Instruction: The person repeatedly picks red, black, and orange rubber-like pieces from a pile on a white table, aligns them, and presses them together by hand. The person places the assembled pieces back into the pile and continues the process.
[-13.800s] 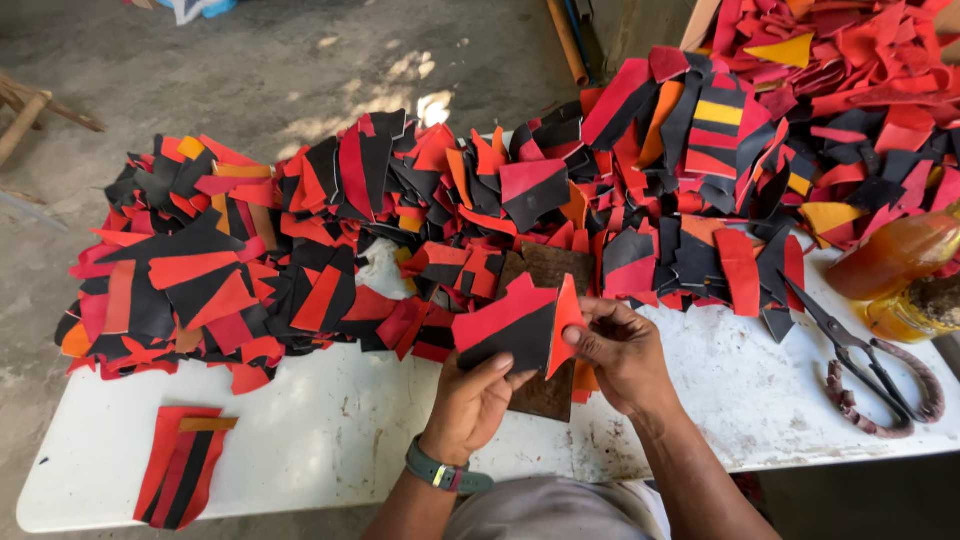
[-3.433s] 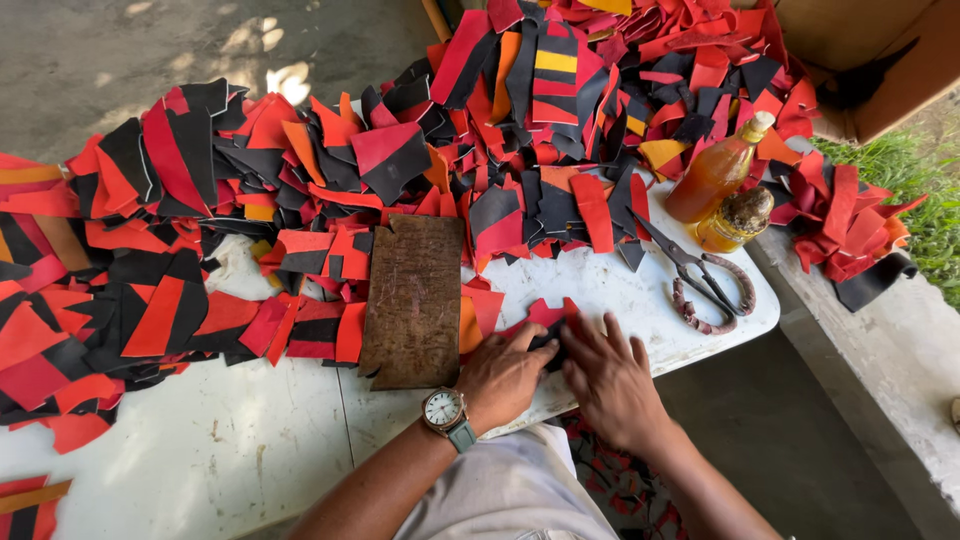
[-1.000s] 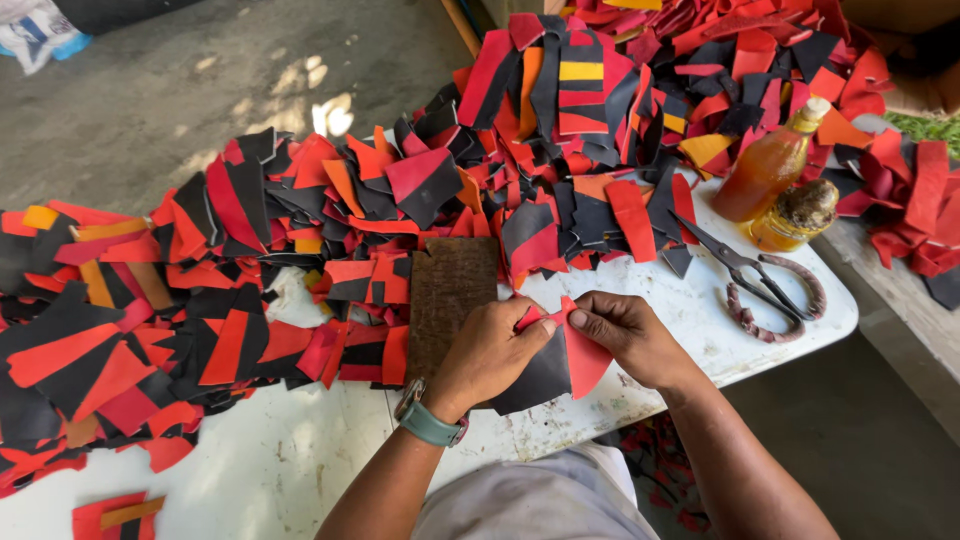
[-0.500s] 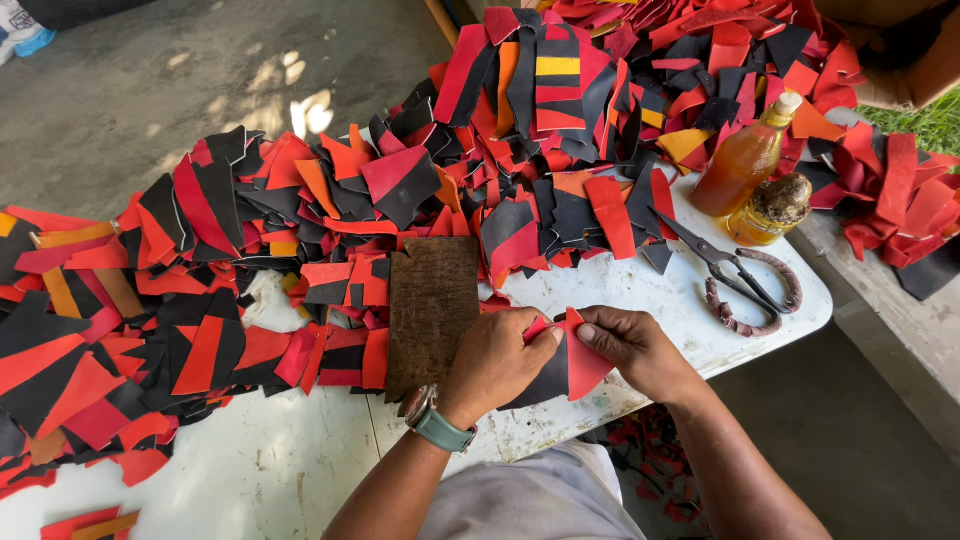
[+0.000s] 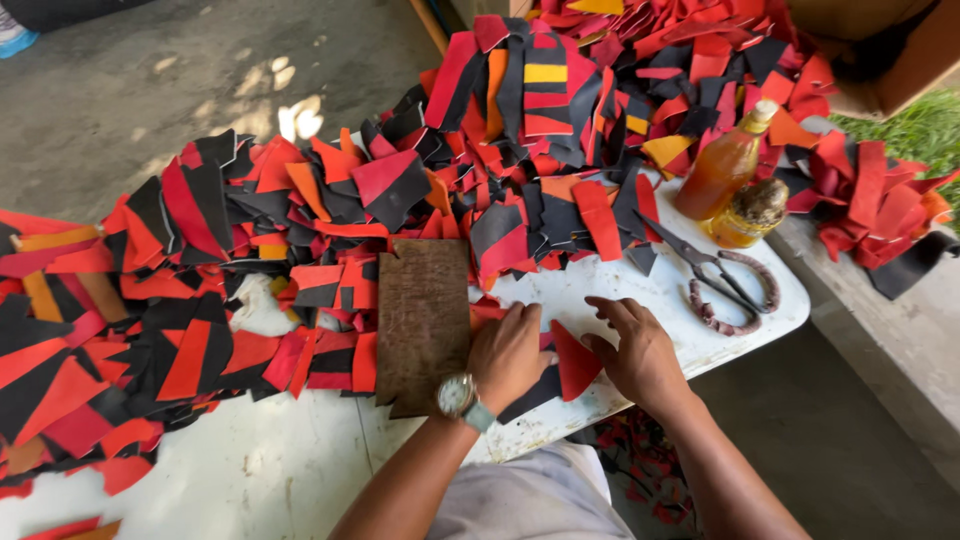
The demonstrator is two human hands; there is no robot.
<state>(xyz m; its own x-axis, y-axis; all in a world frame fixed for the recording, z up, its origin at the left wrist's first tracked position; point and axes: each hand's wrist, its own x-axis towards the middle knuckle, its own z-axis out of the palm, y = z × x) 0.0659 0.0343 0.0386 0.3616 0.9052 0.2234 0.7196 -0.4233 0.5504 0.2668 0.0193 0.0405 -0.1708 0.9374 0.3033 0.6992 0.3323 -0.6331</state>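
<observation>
White worn table [image 5: 300,470]: your left hand [image 5: 508,352] and right hand [image 5: 640,350] press flat, fingers spread, steadying red-and-black leather piece [image 5: 572,362] beside brown wooden board [image 5: 424,325].

Matt, leather-like red piece [image 5: 575,362] and black piece [image 5: 530,393] under both hands, smooth-faced, with cleanly cut edges. Same dull sheet material in the heaped red, black and orange offcuts [image 5: 330,220]. Dark brown wooden board [image 5: 424,322], rough, scored and worn. White worktop [image 5: 270,470], smooth but stained and scuffed. Metal scissors [image 5: 715,280], dull blades, handles wrapped in cord-like binding. Glossy, clear amber bottle [image 5: 725,165], plastic or glass. Shiny metal-cased wristwatch [image 5: 457,396] on a pale strap.
</observation>
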